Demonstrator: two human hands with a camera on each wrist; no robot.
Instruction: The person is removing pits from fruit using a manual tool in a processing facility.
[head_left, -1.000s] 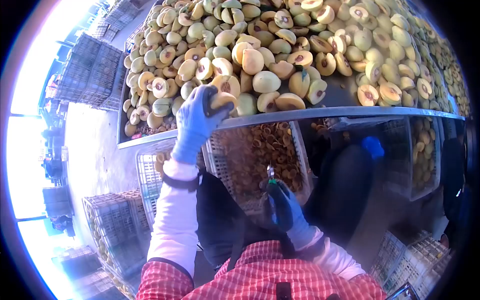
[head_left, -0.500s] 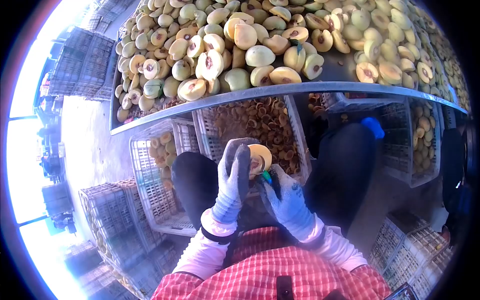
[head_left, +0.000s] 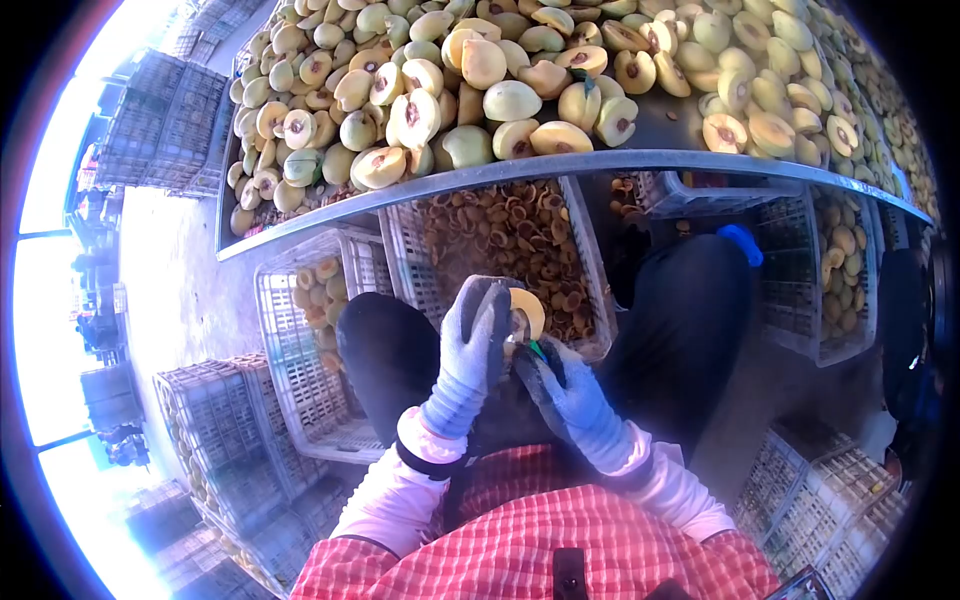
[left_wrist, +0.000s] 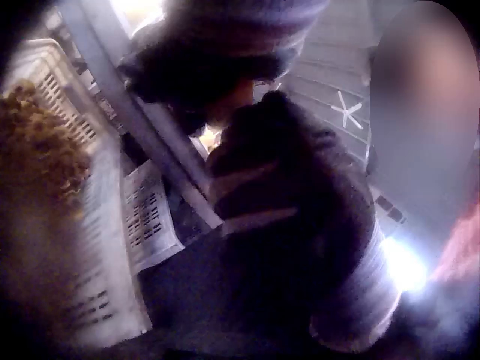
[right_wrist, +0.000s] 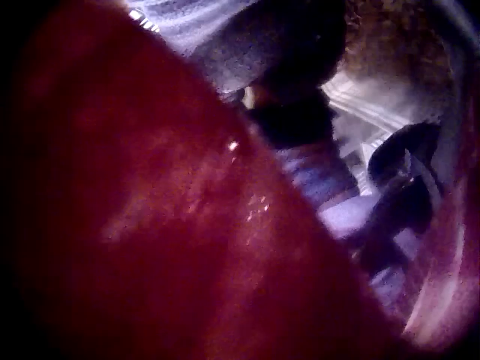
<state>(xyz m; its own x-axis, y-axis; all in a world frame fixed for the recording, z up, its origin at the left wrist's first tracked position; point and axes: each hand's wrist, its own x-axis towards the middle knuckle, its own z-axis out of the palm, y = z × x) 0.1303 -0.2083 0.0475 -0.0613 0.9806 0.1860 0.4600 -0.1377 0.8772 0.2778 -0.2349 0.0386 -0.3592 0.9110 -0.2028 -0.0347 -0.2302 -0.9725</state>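
In the head view my gloved left hand (head_left: 468, 335) holds a yellow peach half (head_left: 530, 312), its cut face turned toward the other hand. My gloved right hand (head_left: 575, 395) grips a small tool with a green handle (head_left: 538, 350). Its working end meets the fruit and is hidden there. Both hands are close together above the lap. Dark gloves crowd the left wrist view and cover most of the fruit. Red cloth (right_wrist: 172, 202) blocks much of the right wrist view, with part of a gloved hand (right_wrist: 262, 52) at the top.
Halved peaches (head_left: 465, 145) lie heaped on a metal-rimmed table (head_left: 480, 178) ahead. Below its edge stands a white crate (head_left: 597, 270) of brown scraps. Another crate (head_left: 300, 370) with peach halves is at the left, and one (head_left: 850, 335) at the right. Stacked crates (head_left: 235, 430) stand farther left.
My left hand has come back from the table pile with a peach half and joined the right hand over the lap. Since half a second ago, the fruit has turned slightly against the tool.
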